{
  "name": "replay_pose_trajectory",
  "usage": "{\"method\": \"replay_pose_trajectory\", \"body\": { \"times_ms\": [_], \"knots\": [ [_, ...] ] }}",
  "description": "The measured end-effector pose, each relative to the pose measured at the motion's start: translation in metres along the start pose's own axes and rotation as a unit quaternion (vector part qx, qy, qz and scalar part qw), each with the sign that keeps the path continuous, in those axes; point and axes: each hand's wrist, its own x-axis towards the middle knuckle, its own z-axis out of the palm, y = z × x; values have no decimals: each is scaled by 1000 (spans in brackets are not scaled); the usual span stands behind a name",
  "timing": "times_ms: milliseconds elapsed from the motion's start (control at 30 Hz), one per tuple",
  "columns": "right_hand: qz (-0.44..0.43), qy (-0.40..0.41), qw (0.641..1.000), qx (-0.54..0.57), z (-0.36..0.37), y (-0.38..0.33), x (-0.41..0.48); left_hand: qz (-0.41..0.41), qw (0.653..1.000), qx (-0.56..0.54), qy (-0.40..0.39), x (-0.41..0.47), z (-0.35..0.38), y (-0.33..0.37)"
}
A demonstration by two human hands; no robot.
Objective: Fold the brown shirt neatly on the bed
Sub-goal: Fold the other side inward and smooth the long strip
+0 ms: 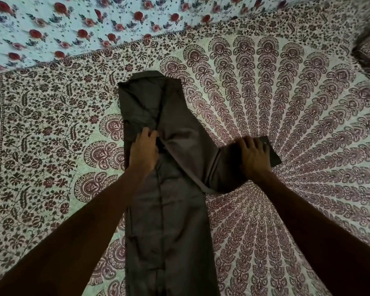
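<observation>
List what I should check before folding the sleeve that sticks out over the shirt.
Left hand presses the brown shirt body: ok.
Right hand lies on the sleeve end: ok.
Right hand really grips it: cannot tell, thumb hidden.
Sleeve lies smooth: not ok, bunched at the shoulder.
Body is free of wrinkles: not ok, creases by the left fingers.
Hem is aligned: cannot tell, out of view.

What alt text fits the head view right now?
A brown shirt lies folded into a long strip on a patterned bedspread. The left hand presses its middle while the right hand rests on the sleeve lying out to the right.
</observation>
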Motion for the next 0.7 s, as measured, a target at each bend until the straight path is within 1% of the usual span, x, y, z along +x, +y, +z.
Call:
{"method": "replay_pose_trajectory", "body": {
  "times_ms": [67, 100, 167, 233, 267, 300, 333, 367, 400, 433, 467, 500, 533, 567, 600, 700],
  "knots": [
    [-27, 0, 998, -48, -3, 5, 0, -6, 1000, 9, 4, -1, 0, 0],
    [-37, -9, 998, -55, -4, 5, -1, -10, 1000, 10, 8, 1, -1, 0],
    [-51, -59, 995, -60, -8, 1, -11, -20, 999, 22, 12, 3, -3, 3],
    [-62, -102, 993, -24, -13, -7, -30, -41, 998, 22, 29, 0, -4, 10],
    [-65, -106, 992, 15, -15, -12, -42, -67, 997, -12, 45, -4, -5, 15],
    [-65, -106, 990, 64, -20, -18, -56, -109, 989, -73, 60, -11, -3, 21],
    [-53, -114, 985, 115, -22, -24, -69, -166, 972, -149, 70, -19, 2, 27],
    [-33, -122, 979, 160, -25, -30, -83, -231, 945, -224, 60, -30, 6, 34],
    [-11, -128, 972, 197, -26, -37, -96, -295, 904, -310, 27, -41, 8, 43],
    [2, -136, 963, 231, -26, -42, -107, -354, 842, -407, -29, -52, 9, 53],
    [8, -151, 951, 270, -26, -47, -121, -398, 763, -499, -99, -64, 7, 63],
    [11, -170, 934, 314, -26, -52, -134, -416, 698, -559, -162, -76, 3, 73],
    [15, -183, 912, 367, -28, -57, -147, -413, 666, -585, -211, -86, 1, 82],
    [22, -192, 886, 423, -29, -62, -161, -400, 661, -588, -240, -96, 0, 89],
    [34, -197, 853, 482, -32, -67, -174, -394, 663, -587, -246, -103, 0, 94],
    [91, -192, 734, 645, -40, -81, -219, -385, 696, -574, -195, -110, -6, 93]
  ]
}}
